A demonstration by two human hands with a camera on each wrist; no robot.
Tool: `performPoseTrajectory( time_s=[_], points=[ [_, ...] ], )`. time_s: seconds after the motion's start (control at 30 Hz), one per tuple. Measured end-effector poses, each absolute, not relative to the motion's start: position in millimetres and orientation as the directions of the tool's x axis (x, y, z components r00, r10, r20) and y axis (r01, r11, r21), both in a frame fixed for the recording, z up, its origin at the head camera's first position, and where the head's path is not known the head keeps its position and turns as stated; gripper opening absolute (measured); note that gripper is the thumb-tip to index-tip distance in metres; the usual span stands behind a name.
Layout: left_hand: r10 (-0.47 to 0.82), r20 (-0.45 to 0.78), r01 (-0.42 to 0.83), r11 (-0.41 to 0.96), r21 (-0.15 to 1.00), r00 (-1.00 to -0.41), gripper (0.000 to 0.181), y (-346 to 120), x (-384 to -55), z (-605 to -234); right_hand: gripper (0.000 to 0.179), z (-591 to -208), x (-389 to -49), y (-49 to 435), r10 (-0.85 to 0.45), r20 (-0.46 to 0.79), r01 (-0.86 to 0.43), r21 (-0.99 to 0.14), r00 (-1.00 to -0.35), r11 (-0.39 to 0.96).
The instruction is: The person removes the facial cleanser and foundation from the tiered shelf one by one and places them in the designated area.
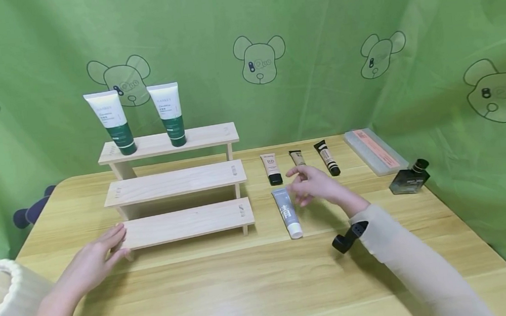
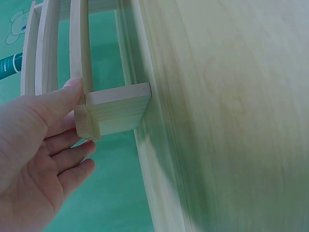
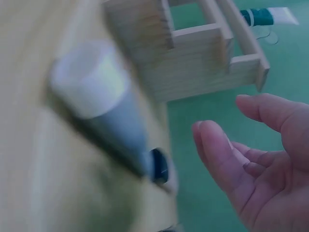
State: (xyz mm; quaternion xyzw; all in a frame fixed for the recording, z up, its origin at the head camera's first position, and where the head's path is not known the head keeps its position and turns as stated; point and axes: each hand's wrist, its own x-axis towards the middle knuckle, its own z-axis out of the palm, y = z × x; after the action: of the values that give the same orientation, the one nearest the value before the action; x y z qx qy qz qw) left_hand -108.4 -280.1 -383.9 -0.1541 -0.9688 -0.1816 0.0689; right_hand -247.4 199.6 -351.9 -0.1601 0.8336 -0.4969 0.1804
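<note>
My left hand (image 1: 94,258) grips the left end of the lowest step of a three-tier wooden shelf (image 1: 186,223). In the left wrist view, the thumb lies against the board's corner (image 2: 87,121) and the fingers are on its other side. My right hand (image 1: 314,185) is beside the upper end of a grey-blue tube with a white cap (image 1: 287,210), which lies on the table. Nothing is between its parted thumb and fingers (image 3: 217,150). Two white-and-green tubes, a left one (image 1: 112,120) and a right one (image 1: 170,114), stand cap-down on the top tier.
Behind the right hand lie a pink BB tube (image 1: 270,166), a partly hidden beige tube (image 1: 297,157) and a black-ended tube (image 1: 326,157). Farther right are a clear flat case (image 1: 376,150) and a dark bottle (image 1: 409,178). A white ribbed container (image 1: 23,287) stands at the left.
</note>
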Motion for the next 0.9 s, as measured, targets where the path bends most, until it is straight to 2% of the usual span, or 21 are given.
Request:
performPoseTrajectory(
  time_s=[0.5, 0.9],
  points=[
    [0.276, 0.193, 0.327, 0.888, 0.324, -0.941, 0.052, -281, -110, -384, 0.044, -288, -280, 140, -0.475, 0.077, -0.264, -0.903, -0.877, 0.340],
    [0.279, 0.205, 0.334, 0.883, 0.329, -0.938, 0.051, -280, -109, -384, 0.039, -268, -305, 82, -0.476, 0.141, -0.302, -0.911, -0.868, 0.281]
  ],
)
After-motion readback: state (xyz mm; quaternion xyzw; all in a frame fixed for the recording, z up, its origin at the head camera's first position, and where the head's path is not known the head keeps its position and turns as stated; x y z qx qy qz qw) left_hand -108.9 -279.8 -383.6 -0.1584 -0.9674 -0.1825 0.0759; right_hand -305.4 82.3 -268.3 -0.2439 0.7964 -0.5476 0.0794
